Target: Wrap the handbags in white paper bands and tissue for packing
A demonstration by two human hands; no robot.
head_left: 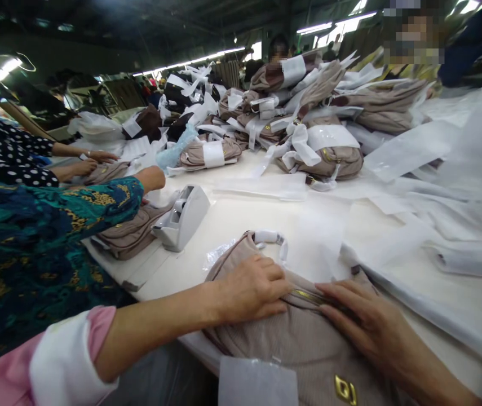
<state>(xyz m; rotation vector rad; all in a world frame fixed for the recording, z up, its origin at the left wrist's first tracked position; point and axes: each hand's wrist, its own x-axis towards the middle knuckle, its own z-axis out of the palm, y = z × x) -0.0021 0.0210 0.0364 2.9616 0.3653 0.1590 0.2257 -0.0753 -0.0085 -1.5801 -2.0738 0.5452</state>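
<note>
Both your hands, left (251, 287) and right (365, 318), were on the taupe bag (308, 338) at the counter (241, 208) edge, fingers at its gold zipper (306, 295); couldn't tell if either grip was open or closed.

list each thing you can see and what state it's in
bag, lying on the table
zip, partly covered; open or closed unclear
left hand, fingers bent on the bag
right hand, fingers at the zip
bag handle, wrapped in white
tape dispenser, standing on the table
piled bags, some banded in white
ceiling light, lit
</note>
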